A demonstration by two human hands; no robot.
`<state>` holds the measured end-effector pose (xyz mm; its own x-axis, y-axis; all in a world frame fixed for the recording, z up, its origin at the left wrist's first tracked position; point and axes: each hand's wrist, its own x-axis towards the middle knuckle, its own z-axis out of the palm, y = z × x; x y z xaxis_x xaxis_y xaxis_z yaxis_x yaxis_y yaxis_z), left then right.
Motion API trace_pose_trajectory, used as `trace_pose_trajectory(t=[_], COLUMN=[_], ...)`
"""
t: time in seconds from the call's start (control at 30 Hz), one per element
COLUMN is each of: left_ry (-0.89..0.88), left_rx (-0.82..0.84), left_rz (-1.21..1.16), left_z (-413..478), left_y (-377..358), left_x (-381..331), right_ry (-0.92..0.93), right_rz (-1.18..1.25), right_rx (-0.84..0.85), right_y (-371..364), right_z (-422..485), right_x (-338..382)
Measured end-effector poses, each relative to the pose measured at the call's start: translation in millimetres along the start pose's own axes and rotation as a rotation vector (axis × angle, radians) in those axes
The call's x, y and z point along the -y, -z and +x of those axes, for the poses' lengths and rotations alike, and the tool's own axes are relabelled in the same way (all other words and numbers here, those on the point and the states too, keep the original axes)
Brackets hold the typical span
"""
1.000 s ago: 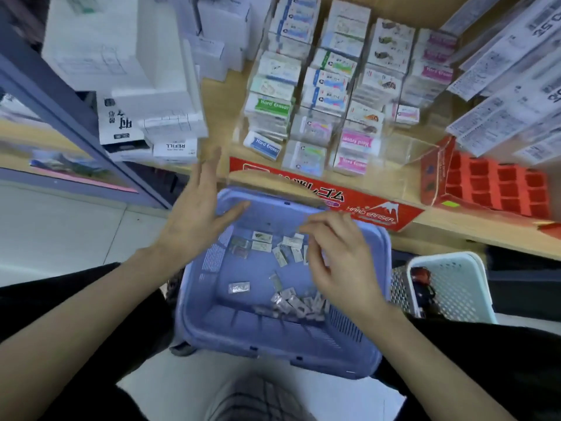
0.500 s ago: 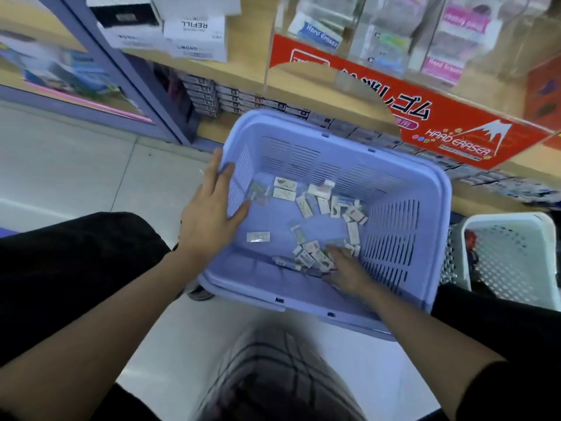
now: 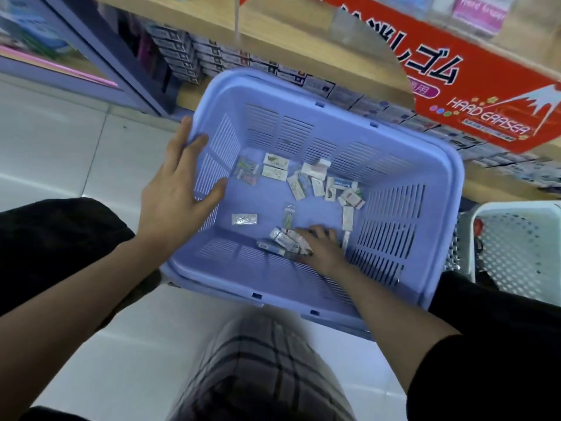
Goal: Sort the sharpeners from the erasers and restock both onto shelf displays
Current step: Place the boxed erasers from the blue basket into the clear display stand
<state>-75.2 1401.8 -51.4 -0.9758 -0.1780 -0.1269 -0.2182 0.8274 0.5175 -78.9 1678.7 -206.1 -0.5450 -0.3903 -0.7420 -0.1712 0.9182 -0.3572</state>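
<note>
Eraser and sharpener packets point(image 3: 318, 180), too small to tell apart, lie scattered across the floor of a pale blue basket point(image 3: 303, 135) held below a wooden shelf point(image 3: 273, 34). A loose pile point(image 3: 283, 240) sits at the near side of the basket and a single packet point(image 3: 244, 219) lies apart to the left.

The right hand point(image 3: 321, 247) is deep inside the basket, palm down, with its bent fingers point(image 3: 315, 232) over the near pile. Whether they grip a packet cannot be told. The forearm slants in over the near rim from a black sleeve.

The left hand point(image 3: 179, 189) is spread wide on the basket's left wall, its fingers lying outside along the rim and its thumb pressed against the slatted inside.

A red eraser sign point(image 3: 455, 80) hangs from the shelf edge, a white basket point(image 3: 516, 238) stands just to the right, and a plaid-covered knee point(image 3: 258, 375) fills the foreground.

A second ago both hands hovered above the basket, the right with fingertips drawn together. Half a second ago they had already taken their present places, and they have barely moved since.
</note>
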Motion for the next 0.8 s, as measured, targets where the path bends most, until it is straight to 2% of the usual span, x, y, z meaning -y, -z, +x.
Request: trace_pose_trajectory(t=[0.13, 0.27, 0.37, 0.47, 0.6, 0.8], left_ry=[-0.002, 0.005, 0.009, 0.027, 0.047, 0.015], left_rx=[0.000, -0.002, -0.006, -0.002, 0.002, 0.000], left_rz=[0.005, 0.015, 0.013, 0.016, 0.009, 0.013], left_z=[1.8, 0.8, 0.2, -0.2, -1.2, 0.6], left_y=[-0.7, -1.9, -1.9, -1.8, -0.2, 1.0], left_x=[0.6, 2.9, 1.8, 1.5, -0.3, 0.2], right_ry=[-0.044, 0.046, 0.099, 0.051, -0.046, -0.115], right_rz=[0.081, 0.053, 0.166, 0.296, 0.379, 0.426], right_rx=[0.034, -0.001, -0.070, -0.115, -0.064, -0.087], right_y=[6.3, 2.8, -6.8, -6.1, -0.5, 15.5], right_z=[21.6, 27.1, 16.5, 15.3, 18.2, 5.3], right_x=[9.0, 23.7, 23.4, 24.0, 30.6, 38.4])
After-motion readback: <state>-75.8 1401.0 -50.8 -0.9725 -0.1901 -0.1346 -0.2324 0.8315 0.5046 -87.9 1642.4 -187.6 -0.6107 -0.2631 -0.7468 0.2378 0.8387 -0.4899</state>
